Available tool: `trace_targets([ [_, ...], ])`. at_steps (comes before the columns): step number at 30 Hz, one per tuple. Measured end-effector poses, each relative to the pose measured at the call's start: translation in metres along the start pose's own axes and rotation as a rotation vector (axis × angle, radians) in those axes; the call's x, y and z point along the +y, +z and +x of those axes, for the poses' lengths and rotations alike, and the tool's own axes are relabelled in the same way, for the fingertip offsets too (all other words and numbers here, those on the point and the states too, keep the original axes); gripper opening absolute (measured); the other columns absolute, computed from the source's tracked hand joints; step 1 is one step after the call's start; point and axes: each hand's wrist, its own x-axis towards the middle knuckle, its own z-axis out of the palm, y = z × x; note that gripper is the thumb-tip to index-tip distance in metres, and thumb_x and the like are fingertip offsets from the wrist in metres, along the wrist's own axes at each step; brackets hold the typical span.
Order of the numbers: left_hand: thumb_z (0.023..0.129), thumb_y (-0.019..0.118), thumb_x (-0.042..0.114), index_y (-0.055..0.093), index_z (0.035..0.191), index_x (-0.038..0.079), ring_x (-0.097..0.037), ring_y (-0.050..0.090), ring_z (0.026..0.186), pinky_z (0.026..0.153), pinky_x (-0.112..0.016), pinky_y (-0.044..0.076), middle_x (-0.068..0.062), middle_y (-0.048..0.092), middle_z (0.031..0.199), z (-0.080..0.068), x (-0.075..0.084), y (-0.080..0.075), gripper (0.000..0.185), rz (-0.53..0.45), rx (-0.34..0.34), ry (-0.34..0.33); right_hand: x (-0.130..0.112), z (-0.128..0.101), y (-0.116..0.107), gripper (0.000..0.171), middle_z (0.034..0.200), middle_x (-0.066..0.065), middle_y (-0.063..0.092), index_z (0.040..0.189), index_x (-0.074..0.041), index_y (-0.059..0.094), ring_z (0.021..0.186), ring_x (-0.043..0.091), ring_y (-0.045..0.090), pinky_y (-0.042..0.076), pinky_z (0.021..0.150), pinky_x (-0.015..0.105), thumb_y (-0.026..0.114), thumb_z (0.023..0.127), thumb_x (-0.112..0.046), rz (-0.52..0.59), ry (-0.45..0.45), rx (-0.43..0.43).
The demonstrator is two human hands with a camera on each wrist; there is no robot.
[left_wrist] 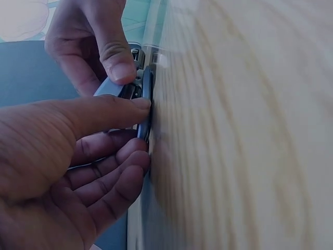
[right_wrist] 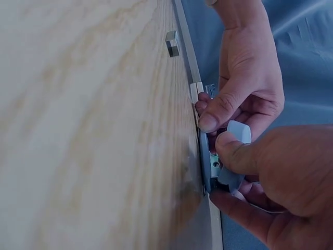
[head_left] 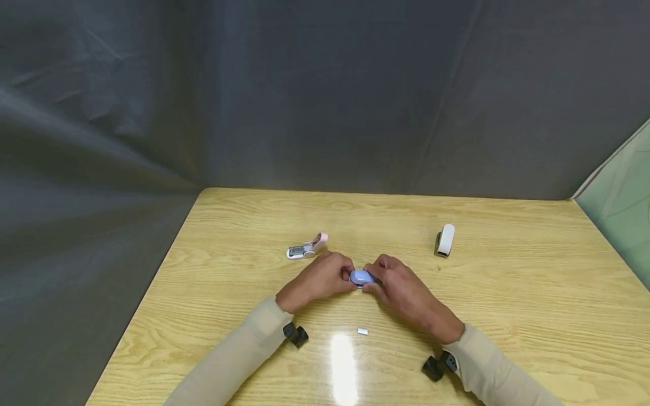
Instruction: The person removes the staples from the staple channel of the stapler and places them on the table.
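- Left hand (head_left: pixel 325 274): its fingers (left_wrist: pixel 127 187) pinch one end of the blue stapler (head_left: pixel 361 276), near the base.
- Right hand (head_left: pixel 403 288): fingers grip the stapler's upper part, at the other end.
- The stapler sits between both hands, at the table's (head_left: pixel 508 282) surface; a tiny mark on top is too small to read.
- Beyond the left hand: a pink-and-white stapler (head_left: pixel 308 248), opened, its metal channel exposed, contents unclear.
- Nearer the person: a small silvery block (head_left: pixel 363 331).
- Farther right: a white stapler (head_left: pixel 446 240).

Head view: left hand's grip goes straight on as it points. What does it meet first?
Besides the blue stapler it already pinches, probably the right hand, at the stapler's other end; exact depth is hard to judge from the head view.
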Motion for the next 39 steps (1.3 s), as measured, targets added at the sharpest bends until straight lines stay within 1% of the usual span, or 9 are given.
trace_targets([
  [6, 0.089, 0.082, 0.011, 0.072, 0.082, 0.012, -0.002, 0.051, 0.063, 0.062, -0.020, 0.044, 0.010, 0.061, 0.072, 0.000, 0.001, -0.001, 0.012, 0.014, -0.003, -0.009, 0.000, 0.000, 0.001, 0.025, 0.094, 0.005, 0.059, 0.110, 0.000, 0.071, 0.081, 0.016, 0.054, 0.050, 0.072, 0.036, 0.081, 0.090, -0.013, -0.035, -0.017, 0.018],
  [10, 0.089, 0.082, 0.010, 0.070, 0.079, 0.013, -0.002, 0.050, 0.061, 0.060, -0.020, 0.042, 0.010, 0.059, 0.070, 0.001, 0.000, -0.001, 0.015, 0.011, -0.006, -0.003, -0.001, -0.001, 0.001, 0.028, 0.098, 0.007, 0.061, 0.112, 0.003, 0.071, 0.085, 0.018, 0.057, 0.052, 0.075, 0.039, 0.080, 0.091, -0.014, -0.021, 0.007, 0.018],
  [15, 0.088, 0.082, 0.009, 0.070, 0.077, 0.012, -0.002, 0.049, 0.060, 0.059, -0.020, 0.041, 0.010, 0.060, 0.069, 0.002, -0.002, -0.001, 0.016, -0.002, 0.000, 0.000, 0.000, -0.001, 0.000, 0.030, 0.103, 0.006, 0.062, 0.114, 0.003, 0.070, 0.089, 0.018, 0.060, 0.053, 0.079, 0.040, 0.079, 0.093, -0.015, 0.034, 0.046, 0.014],
  [20, 0.087, 0.082, 0.008, 0.072, 0.080, 0.010, -0.002, 0.050, 0.061, 0.060, -0.020, 0.042, 0.009, 0.061, 0.071, 0.001, -0.002, -0.001, 0.013, -0.019, 0.000, -0.004, 0.004, -0.001, -0.003, 0.027, 0.102, 0.002, 0.062, 0.113, 0.000, 0.071, 0.084, 0.012, 0.057, 0.053, 0.075, 0.034, 0.080, 0.091, -0.014, 0.091, 0.051, 0.018],
  [21, 0.087, 0.083, 0.009, 0.072, 0.081, 0.010, -0.002, 0.050, 0.062, 0.060, -0.020, 0.043, 0.009, 0.061, 0.072, 0.001, -0.002, -0.002, 0.012, -0.022, -0.001, -0.004, 0.005, -0.001, -0.003, 0.026, 0.101, 0.001, 0.063, 0.112, -0.001, 0.072, 0.084, 0.011, 0.057, 0.053, 0.073, 0.032, 0.081, 0.091, -0.014, 0.110, 0.053, 0.020],
  [25, 0.086, 0.083, 0.008, 0.073, 0.081, 0.010, -0.002, 0.051, 0.063, 0.062, -0.021, 0.044, 0.010, 0.062, 0.072, 0.001, -0.003, -0.002, 0.012, -0.023, 0.003, -0.001, 0.008, -0.001, -0.006, 0.023, 0.097, -0.001, 0.065, 0.108, -0.003, 0.074, 0.086, 0.010, 0.064, 0.057, 0.075, 0.027, 0.083, 0.087, -0.006, 0.257, 0.074, 0.021],
  [28, 0.085, 0.084, 0.008, 0.073, 0.080, 0.011, -0.002, 0.051, 0.063, 0.063, -0.021, 0.044, 0.010, 0.062, 0.071, 0.001, -0.004, -0.002, 0.013, -0.027, 0.004, 0.004, 0.010, -0.001, -0.008, 0.023, 0.098, 0.000, 0.066, 0.106, -0.002, 0.073, 0.090, 0.013, 0.068, 0.058, 0.077, 0.026, 0.083, 0.085, 0.000, 0.322, 0.078, 0.021],
  [34, 0.085, 0.084, 0.008, 0.074, 0.081, 0.012, -0.002, 0.052, 0.063, 0.063, -0.022, 0.045, 0.010, 0.062, 0.071, 0.003, -0.005, -0.002, 0.012, -0.045, 0.000, 0.008, 0.013, -0.002, -0.007, 0.025, 0.098, 0.002, 0.066, 0.102, -0.001, 0.069, 0.087, 0.015, 0.069, 0.058, 0.074, 0.028, 0.081, 0.081, 0.006, 0.301, 0.066, 0.051],
  [39, 0.085, 0.084, 0.009, 0.073, 0.082, 0.013, -0.002, 0.053, 0.063, 0.063, -0.022, 0.045, 0.011, 0.062, 0.071, 0.003, -0.004, -0.002, 0.012, -0.037, -0.007, -0.002, 0.012, -0.002, -0.007, 0.029, 0.097, 0.002, 0.065, 0.103, -0.003, 0.065, 0.087, 0.017, 0.069, 0.059, 0.075, 0.030, 0.078, 0.079, 0.008, 0.320, 0.078, 0.052],
])
